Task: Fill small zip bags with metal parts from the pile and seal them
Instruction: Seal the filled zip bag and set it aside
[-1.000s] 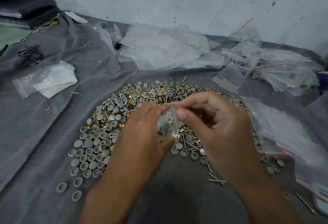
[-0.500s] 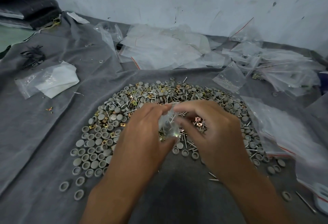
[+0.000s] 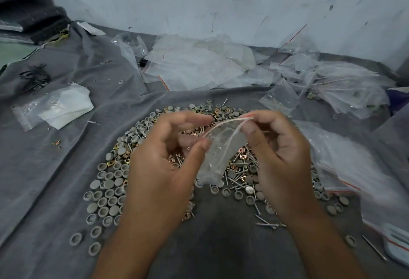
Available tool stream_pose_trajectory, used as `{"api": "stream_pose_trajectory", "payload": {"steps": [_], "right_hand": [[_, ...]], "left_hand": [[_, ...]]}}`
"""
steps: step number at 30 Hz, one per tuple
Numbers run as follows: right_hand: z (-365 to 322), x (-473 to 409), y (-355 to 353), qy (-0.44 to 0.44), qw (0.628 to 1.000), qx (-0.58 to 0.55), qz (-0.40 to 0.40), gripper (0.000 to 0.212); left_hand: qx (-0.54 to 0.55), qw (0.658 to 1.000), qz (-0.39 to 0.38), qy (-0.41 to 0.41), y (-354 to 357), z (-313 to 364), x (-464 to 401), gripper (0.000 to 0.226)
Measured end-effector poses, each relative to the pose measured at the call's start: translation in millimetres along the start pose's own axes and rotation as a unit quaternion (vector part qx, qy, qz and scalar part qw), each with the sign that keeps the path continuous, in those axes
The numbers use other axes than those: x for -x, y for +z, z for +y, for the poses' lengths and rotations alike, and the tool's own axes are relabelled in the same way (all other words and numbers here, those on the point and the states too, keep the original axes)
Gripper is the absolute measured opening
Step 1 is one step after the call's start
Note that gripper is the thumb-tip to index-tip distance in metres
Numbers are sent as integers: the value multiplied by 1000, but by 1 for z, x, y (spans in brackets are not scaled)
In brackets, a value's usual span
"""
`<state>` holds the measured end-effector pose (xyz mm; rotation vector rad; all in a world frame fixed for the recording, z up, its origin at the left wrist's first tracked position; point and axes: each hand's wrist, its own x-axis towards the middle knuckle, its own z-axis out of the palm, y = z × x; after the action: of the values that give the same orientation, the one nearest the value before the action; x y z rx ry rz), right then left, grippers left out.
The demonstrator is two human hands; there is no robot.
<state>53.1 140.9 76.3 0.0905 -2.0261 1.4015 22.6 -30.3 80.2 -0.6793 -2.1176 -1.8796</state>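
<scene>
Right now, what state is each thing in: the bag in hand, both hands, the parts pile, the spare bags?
small zip bag: held up over the pile, mouth pulled open, contents unclear.
left hand: thumb pinches one lip of the bag's mouth.
right hand: pinches the other lip.
pile of metal parts: loose, spread on the grey cloth.
spare zip bags: lying flat, heaped by the wall.

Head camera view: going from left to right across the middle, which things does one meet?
Folded white cloth under clear plastic → left hand → small clear zip bag with red stripe → right hand → blurred stack of clear bags.
</scene>
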Motion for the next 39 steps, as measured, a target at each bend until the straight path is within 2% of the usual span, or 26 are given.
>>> {"api": "stream_pose_trajectory", "payload": {"steps": [2,4,8,11,14,17,24,34,39], "right_hand": [[-2,0,1,28,998,-54,20,8],[-1,1,1,55,995,-78,37,7],[3,-2,-2,126,977,-140,103,8],[8,-3,-8,148,974,-144,98,8],[11,0,-11,139,980,-124,72,8],[8,3,-12,131,981,-138,49,11],[4,6,-8,102,983,-152,29,5],[4,8,-6,60,986,-150,40,11],[2,10,-4,71,986,-149,-6,10]], "left_hand": [[110,992,23,-53,1,2,-2,21],[165,982,14,-93,0,3,-4,18],[152,979,-71,-120,-5,0,-3,34],[119,986,-15,-117,-3,-5,-4,22],[139,983,57,-101,-1,-6,-6,12],[162,979,93,-76,-3,-5,-7,13],[184,976,101,-62,-3,-6,-7,16],[204,972,105,-53,2,-1,-8,25],[205,971,116,-49,3,1,-7,28]]}}
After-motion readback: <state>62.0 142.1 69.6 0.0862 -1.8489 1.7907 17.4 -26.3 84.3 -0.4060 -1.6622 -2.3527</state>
